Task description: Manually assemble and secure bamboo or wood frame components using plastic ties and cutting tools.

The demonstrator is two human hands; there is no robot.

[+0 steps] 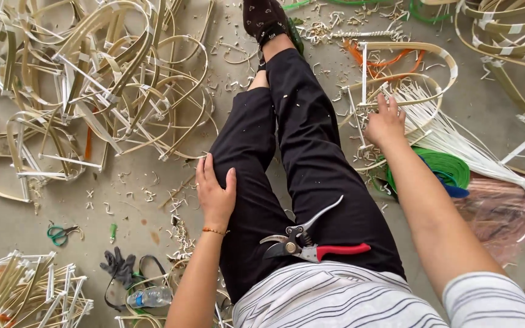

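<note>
left hand (215, 193) on thigh | right hand (386, 123) touching bamboo frame (405, 76)

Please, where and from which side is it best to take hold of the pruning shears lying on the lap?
Probably by the red handle of the pruning shears, coming from the person's right: it points that way, bare, while the blades point left. The right hand is on a bent frame.

Bamboo frame pile (92, 79) runs off the top edge; right hand (386, 121) fingertips sit partly hidden among cane strips (457, 140).
</note>
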